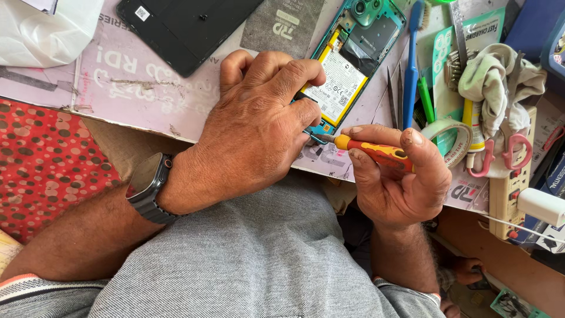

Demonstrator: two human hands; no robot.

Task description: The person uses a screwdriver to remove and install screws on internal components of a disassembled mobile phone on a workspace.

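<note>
Left hand [259,123] clamping the opened smartphone [347,65], long axis running away up-right; right hand [394,176] gripping the screwdriver [368,148], tip pointing left at the phone's near end

The left hand [259,123] presses down on an opened teal smartphone [353,59], its battery exposed, lying near the front edge of the pink work mat [118,82]. The right hand [400,182] grips a red-and-yellow screwdriver [371,150], its tip at the phone's lower end. A black back panel [182,26] lies toward the mat's far edge; tweezers [393,88], a blue toothbrush [412,65] and a tape roll [450,138] sit to the right.
</note>
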